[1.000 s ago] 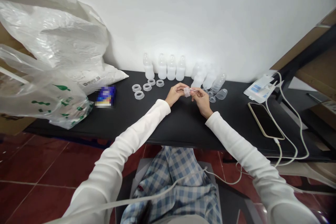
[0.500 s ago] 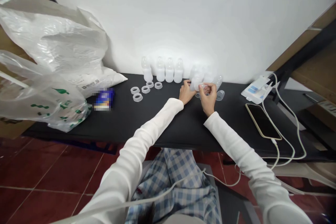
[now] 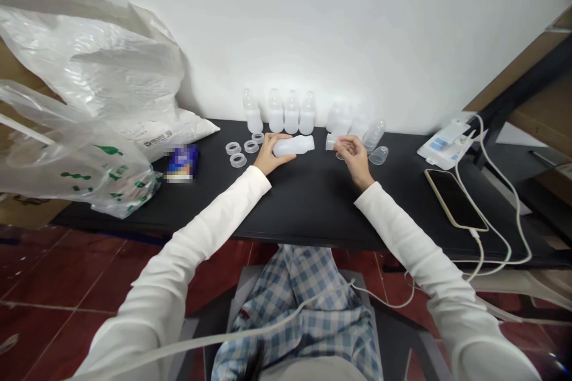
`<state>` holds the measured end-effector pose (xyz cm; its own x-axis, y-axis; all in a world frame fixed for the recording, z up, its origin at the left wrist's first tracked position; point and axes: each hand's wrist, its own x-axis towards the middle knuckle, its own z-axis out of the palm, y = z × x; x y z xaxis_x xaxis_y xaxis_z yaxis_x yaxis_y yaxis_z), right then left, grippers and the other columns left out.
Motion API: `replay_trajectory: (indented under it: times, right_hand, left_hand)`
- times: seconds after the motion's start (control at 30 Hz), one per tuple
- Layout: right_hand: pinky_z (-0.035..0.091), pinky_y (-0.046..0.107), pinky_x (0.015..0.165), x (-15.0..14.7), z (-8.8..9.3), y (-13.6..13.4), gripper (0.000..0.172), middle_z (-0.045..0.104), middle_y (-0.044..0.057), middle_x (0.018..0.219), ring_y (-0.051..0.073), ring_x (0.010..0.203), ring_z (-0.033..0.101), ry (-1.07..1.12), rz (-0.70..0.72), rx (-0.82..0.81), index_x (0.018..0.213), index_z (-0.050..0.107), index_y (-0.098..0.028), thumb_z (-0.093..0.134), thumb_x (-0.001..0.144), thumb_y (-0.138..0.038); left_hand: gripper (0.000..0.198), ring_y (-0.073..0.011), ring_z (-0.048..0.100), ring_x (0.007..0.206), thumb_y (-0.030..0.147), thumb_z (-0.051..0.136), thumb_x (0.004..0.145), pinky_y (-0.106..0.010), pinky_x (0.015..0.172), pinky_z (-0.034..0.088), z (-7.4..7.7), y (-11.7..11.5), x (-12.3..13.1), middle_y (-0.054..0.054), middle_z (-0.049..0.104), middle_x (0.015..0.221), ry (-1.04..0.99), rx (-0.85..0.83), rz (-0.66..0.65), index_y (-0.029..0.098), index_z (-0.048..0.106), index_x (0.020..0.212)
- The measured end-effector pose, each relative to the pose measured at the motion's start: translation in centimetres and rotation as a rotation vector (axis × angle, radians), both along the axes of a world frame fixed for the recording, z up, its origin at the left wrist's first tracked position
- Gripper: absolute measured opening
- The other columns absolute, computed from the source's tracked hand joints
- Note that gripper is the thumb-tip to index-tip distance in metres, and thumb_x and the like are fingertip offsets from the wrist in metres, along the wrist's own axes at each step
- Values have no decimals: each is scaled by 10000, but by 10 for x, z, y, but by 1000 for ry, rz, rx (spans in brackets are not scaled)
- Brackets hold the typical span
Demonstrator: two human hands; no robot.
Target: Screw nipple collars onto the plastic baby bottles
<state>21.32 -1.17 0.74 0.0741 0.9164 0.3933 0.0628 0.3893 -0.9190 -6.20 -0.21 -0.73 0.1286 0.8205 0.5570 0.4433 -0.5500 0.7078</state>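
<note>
My left hand (image 3: 269,155) grips a frosted white bottle (image 3: 292,146) held on its side, its bare neck pointing right. Across a small gap, my right hand (image 3: 355,158) pinches a small translucent ribbed ring (image 3: 330,141). Several loose ring collars (image 3: 238,159) lie on the black table left of my left hand. Behind the held bottle stands a row of white bottles with clear domed caps (image 3: 292,113). More whitish containers (image 3: 338,118) stand behind my right hand, partly blurred. Two clear domed caps (image 3: 379,155) are just right of that hand.
Plastic bags (image 3: 120,101) and a blue packet (image 3: 182,162) occupy the table's left side. On the right are a white box (image 3: 442,149) and a phone (image 3: 456,199) with a charging cable. A white wall rises along the back edge of the black table (image 3: 295,208).
My hands were close together and have moved apart. The left one has gone left with the bottle, now on its side; the right holds the ribbed ring. The view has shifted slightly.
</note>
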Motion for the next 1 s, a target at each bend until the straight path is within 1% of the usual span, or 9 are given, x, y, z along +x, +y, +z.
replay_trajectory:
  times: [0.2,0.33,0.47,0.57,0.67,0.73,0.8,0.9,1.0]
  right_hand:
    - [570,348,828,-4,0,-6,484,728,39,1077,195,989,682,-82,67,35,991,681,-253,827,695,-606]
    - [568,365,847,-6,1,-8,455,728,45,1090,197,969,687,-161,122,70,1015,693,-250,812,725,-581]
    - [556,379,872,-7,3,-12,336,723,48,1097,211,1023,679,-277,137,147,1023,682,-244,779,798,-474]
    - [534,410,891,-7,2,-14,213,718,54,1057,226,1015,663,-440,107,269,997,669,-243,729,854,-389]
    - [512,456,923,-8,1,-16,91,709,67,1031,248,994,641,-600,113,381,940,647,-250,662,898,-329]
    - [500,476,942,-10,0,-17,54,700,78,1036,262,1010,631,-645,127,424,924,628,-254,616,923,-307]
    - [502,472,938,-13,0,-19,78,693,84,1051,261,1013,629,-629,129,433,960,617,-255,606,932,-327]
    - [522,428,891,-15,0,-22,305,695,71,1064,232,957,643,-526,111,355,1140,578,-263,656,908,-445]
    - [523,403,817,-17,2,-25,514,687,17,888,205,812,643,-401,98,247,1276,495,-283,651,890,-583]
  left_hand:
    - [739,-267,580,1232,450,889,643,-410,1080,465,2,-2,6,-96,588,1273,-148,-32,-113,235,573,1274]
    - [672,-278,587,1251,486,861,666,-377,1005,502,6,-7,9,-103,618,1312,-160,-82,-82,227,589,1223]
    - [626,-273,606,1206,495,840,682,-341,933,516,13,-13,6,-93,648,1292,-127,-82,-56,224,619,1201]
    - [546,-241,647,1062,504,807,711,-320,858,520,14,-13,5,-75,686,1197,-109,-91,-53,210,651,1144]
    - [418,-200,647,876,552,751,759,-310,800,515,11,-10,5,-33,708,969,-118,-122,-21,204,668,976]
    - [406,-187,629,801,598,720,777,-305,778,509,7,-7,5,-8,674,827,-135,-146,2,210,647,871]
    - [426,-180,613,755,634,695,788,-304,756,507,4,-4,4,3,637,755,-154,-172,12,216,634,840]
    - [460,-181,608,736,671,673,789,-314,746,514,4,-4,4,-2,637,770,-173,-193,13,220,641,877]
    - [478,-206,641,856,664,707,762,-332,838,524,8,-8,5,-28,690,911,-144,-146,-36,222,656,937]
